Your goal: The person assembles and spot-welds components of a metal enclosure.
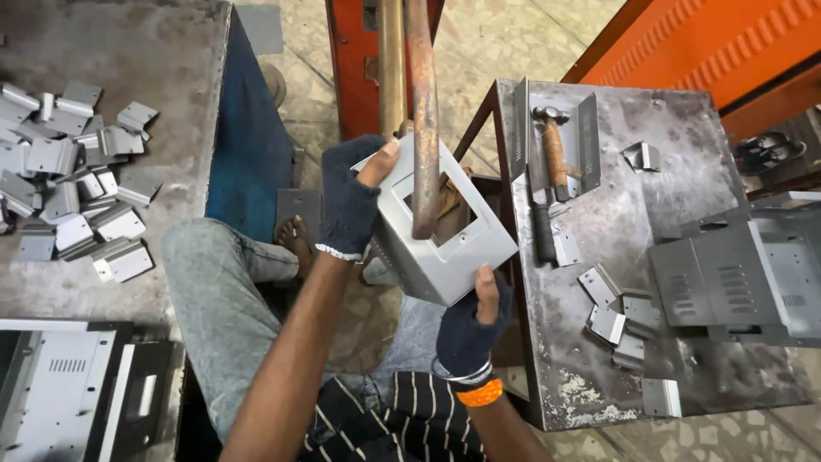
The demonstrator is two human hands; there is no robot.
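I have the grey sheet-metal box (pixel 445 231) held between both gloved hands just above my lap, its windowed face turned up and slightly away from me; my left hand (pixel 349 204) is closed on the upper-left edge, thumb over the rim, and my right hand (pixel 472 329) grips the near lower corner from below. The rusty vertical rod (pixel 423 120) comes down from above through the window, so the box's opening lines up along the rod's axis; both hands sit equally close, on opposite corners.

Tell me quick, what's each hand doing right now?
Left hand: closed on the upper left edge of the grey metal box.
Right hand: closed on the box's lower corner.
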